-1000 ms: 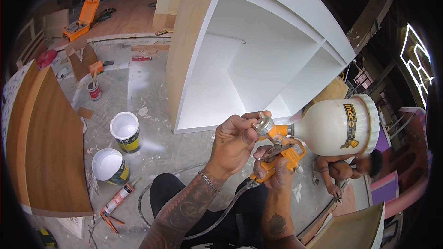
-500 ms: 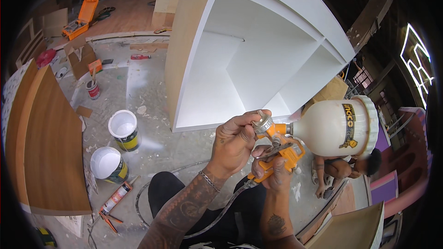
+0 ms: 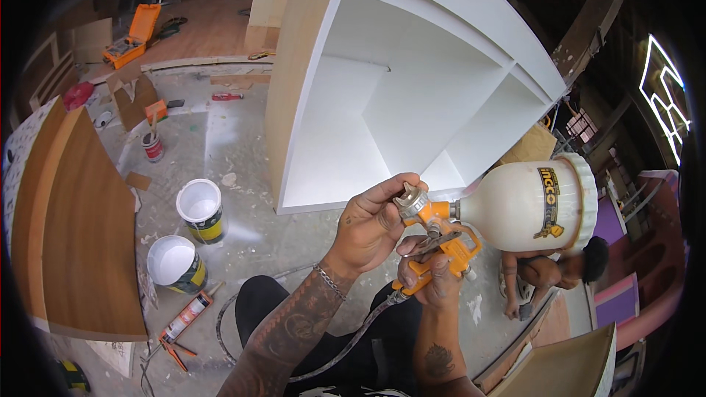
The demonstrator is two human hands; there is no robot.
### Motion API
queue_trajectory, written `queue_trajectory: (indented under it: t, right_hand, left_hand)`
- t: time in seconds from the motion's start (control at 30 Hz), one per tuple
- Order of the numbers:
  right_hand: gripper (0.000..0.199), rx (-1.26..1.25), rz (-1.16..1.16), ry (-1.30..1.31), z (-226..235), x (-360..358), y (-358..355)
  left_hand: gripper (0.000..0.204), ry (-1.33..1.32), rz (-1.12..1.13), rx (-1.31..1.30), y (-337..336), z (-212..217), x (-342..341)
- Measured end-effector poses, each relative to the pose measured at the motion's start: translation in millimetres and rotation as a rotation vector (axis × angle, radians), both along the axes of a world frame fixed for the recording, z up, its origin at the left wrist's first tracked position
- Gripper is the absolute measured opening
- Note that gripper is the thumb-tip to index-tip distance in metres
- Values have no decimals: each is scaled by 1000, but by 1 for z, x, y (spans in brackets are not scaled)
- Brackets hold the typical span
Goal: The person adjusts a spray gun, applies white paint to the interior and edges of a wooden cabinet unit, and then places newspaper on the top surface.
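Note:
An orange spray gun [image 3: 462,250] with a white plastic cup [image 3: 518,206] lies tipped sideways between my hands, its cup pointing right. My right hand [image 3: 435,279] is wrapped round the gun's handle, fingers by the trigger. With thumb and fingers my left hand [image 3: 371,224] pinches the metal air cap [image 3: 412,202] at the gun's front. From the handle's end an air hose [image 3: 360,334] runs down past my legs. Behind the gun stands a cabinet [image 3: 426,81] with white inner faces and a bare wood side.
Two paint buckets [image 3: 198,201] [image 3: 173,261] stand on the floor at left, near a caulking gun [image 3: 184,320]. Brown wood panels [image 3: 88,228] curve along the left edge. Another person [image 3: 548,272] crouches at right behind the cup. An open orange toolbox [image 3: 132,40] sits far left.
The spray gun and both hands have shifted very slightly left, and the air cap looks turned a little under my left fingers. The grip of both hands stays the same.

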State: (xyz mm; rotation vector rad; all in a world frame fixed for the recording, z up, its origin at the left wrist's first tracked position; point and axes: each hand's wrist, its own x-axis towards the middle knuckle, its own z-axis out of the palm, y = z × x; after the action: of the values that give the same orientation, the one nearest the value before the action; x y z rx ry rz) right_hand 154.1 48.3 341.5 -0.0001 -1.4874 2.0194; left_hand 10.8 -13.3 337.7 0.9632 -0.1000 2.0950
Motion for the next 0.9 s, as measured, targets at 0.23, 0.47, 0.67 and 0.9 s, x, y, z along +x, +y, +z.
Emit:
queue_trajectory:
  t: [0.23,0.47,0.67,0.9]
  right_hand:
    - [68,-13,23,3,-1,2,1]
    - [68,8,26,14,-2,2,2]
    - [64,69,-5,49,3,-5,-3]
    - [69,61,-22,-6,7,-5,-1]
  left_hand:
    - [42,-13,-45,22,-1,-2,2]
    - [42,-17,-12,15,0,-4,2]
    - [38,-35,-103,71,-3,-1,-10]
    - [18,478,371,-426,-25,24,-59]
